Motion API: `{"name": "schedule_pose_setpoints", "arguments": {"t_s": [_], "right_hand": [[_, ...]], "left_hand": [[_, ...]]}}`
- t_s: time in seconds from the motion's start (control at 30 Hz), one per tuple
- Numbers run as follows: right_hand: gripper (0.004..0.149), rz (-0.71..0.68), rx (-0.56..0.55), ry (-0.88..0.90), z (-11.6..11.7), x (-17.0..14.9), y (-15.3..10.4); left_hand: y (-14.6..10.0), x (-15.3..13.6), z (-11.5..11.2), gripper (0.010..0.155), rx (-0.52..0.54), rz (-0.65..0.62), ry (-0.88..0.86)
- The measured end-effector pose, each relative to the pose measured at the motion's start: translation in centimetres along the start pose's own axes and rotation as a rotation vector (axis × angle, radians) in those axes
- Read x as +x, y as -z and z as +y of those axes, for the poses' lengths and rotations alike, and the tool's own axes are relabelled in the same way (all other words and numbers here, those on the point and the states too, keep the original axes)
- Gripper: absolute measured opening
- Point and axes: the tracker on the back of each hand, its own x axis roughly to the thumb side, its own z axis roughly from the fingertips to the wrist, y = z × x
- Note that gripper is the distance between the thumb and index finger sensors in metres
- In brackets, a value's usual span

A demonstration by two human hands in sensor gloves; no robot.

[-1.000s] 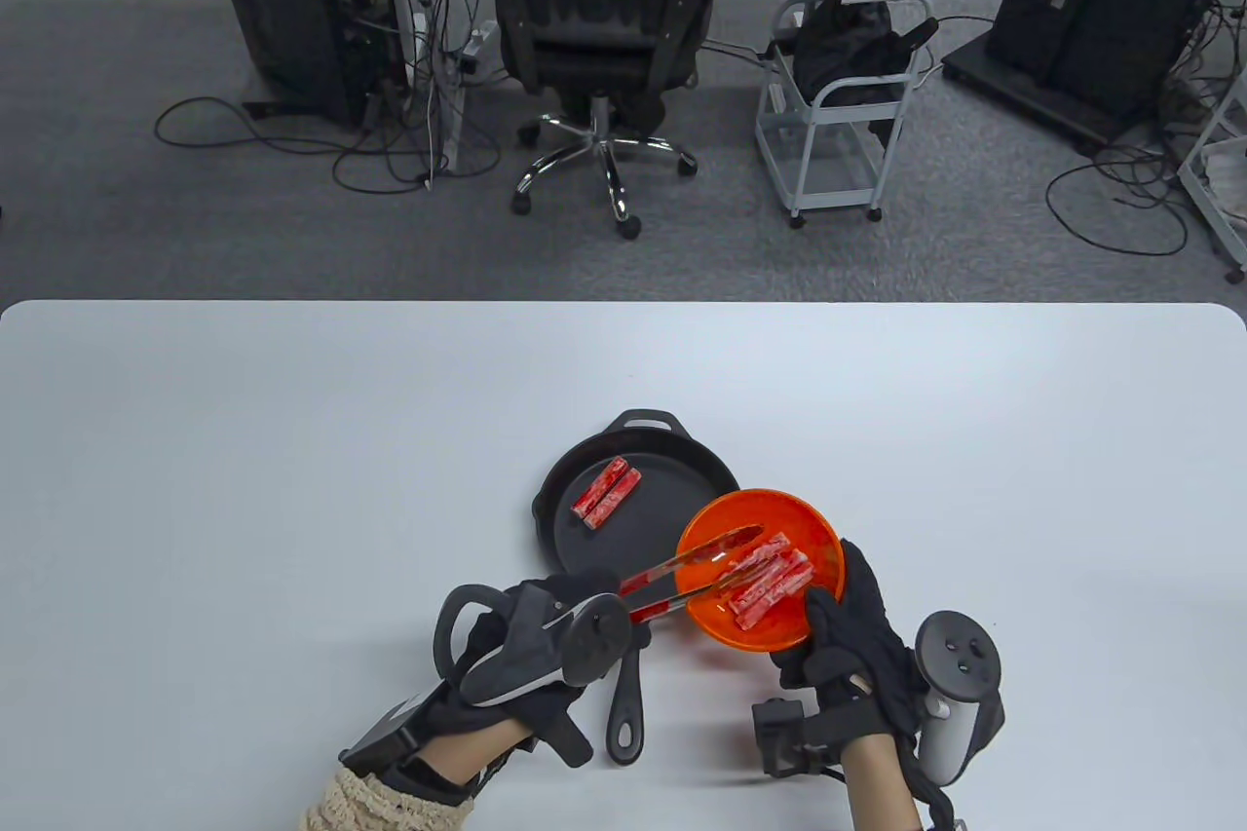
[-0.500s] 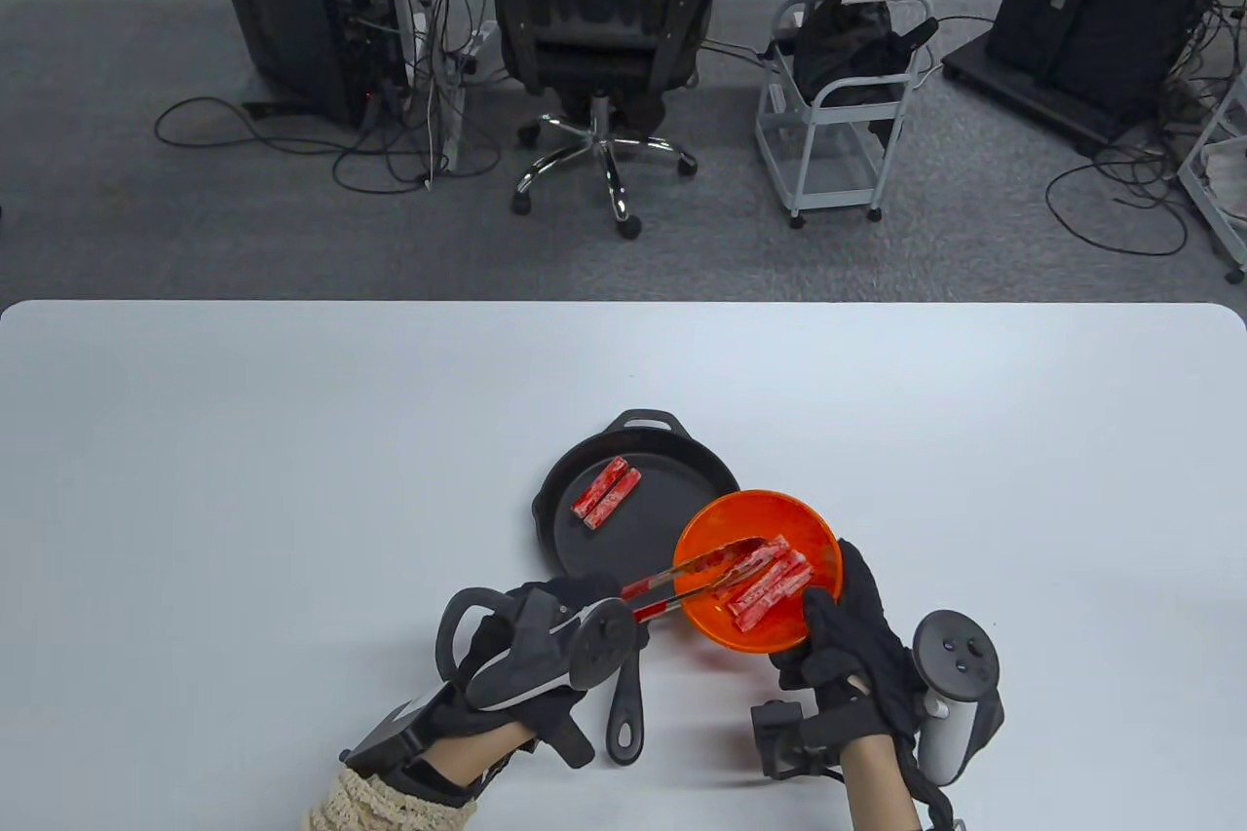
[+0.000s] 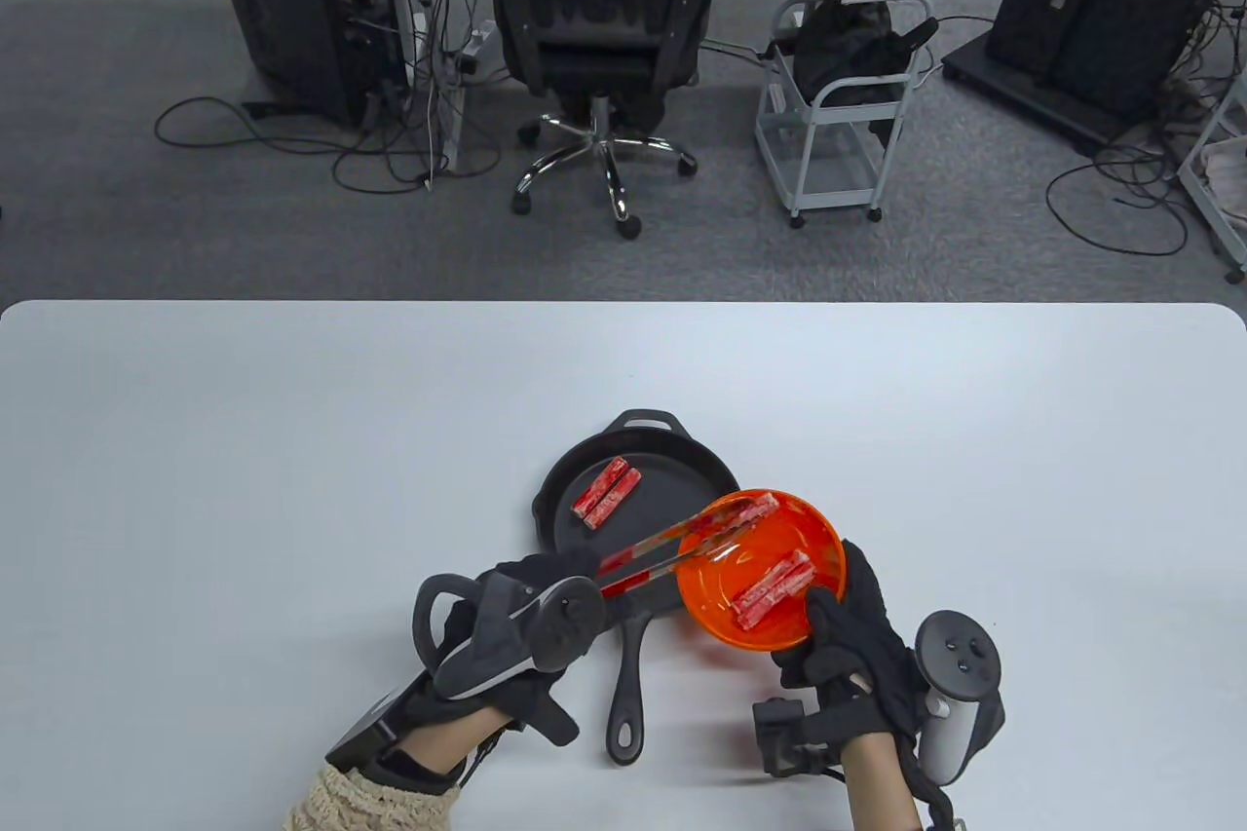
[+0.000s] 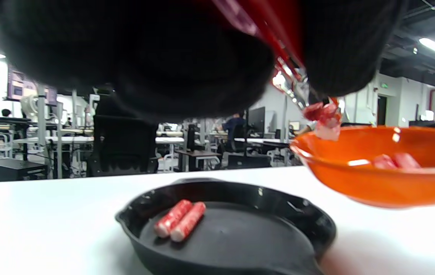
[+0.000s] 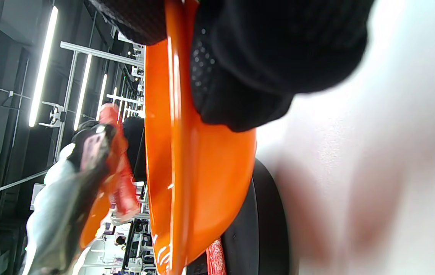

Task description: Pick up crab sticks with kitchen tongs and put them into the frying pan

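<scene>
My left hand [image 3: 546,592] grips red-handled metal tongs [image 3: 672,547], whose tips pinch one crab stick [image 3: 752,510] lifted above the far-left rim of the orange bowl [image 3: 823,529]. In the left wrist view the pinched crab stick [image 4: 323,118] hangs just over the bowl's rim [image 4: 354,168]. Two crab sticks [image 3: 774,589] lie inside the bowl. My right hand [image 3: 848,626] holds the bowl by its near-right edge, raised off the table. The black frying pan [image 3: 672,466] sits left of the bowl with two crab sticks [image 3: 606,491] in it.
The pan's long handle [image 3: 628,685] points toward the table's front edge, between my two hands. The white table [image 3: 244,480] spreads wide to the left and right. An office chair [image 3: 599,22] and a cart [image 3: 838,110] stand beyond the far edge.
The tongs closed on one crab stick in the bowl, then lifted it up and toward the far left, to the bowl's rim. My left hand drew back left. The bowl stayed held.
</scene>
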Motion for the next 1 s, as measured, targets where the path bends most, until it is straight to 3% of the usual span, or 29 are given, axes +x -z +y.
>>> {"name": "schedule_pose_setpoints", "arguments": {"t_s": [0.17, 0.37, 0.67, 1.0], "right_hand": [[0.064, 0.002, -0.001, 0.000, 0.0, 0.0, 0.0], [0.064, 0.002, 0.007, -0.008, 0.1, 0.0, 0.0], [0.064, 0.005, 0.003, -0.005, 0.0, 0.0, 0.0], [0.064, 0.005, 0.004, -0.002, 0.0, 0.0, 0.0]], "left_hand": [[0.6, -2.5, 0.4, 0.074, 0.005, 0.081, -0.041], [1.7, -4.2, -1.9, 0.073, -0.065, 0.153, -0.031], [2.7, -5.0, -5.1, 0.074, -0.168, 0.197, 0.021], [3.0, -5.6, -6.7, 0.074, -0.225, 0.233, 0.059]]}}
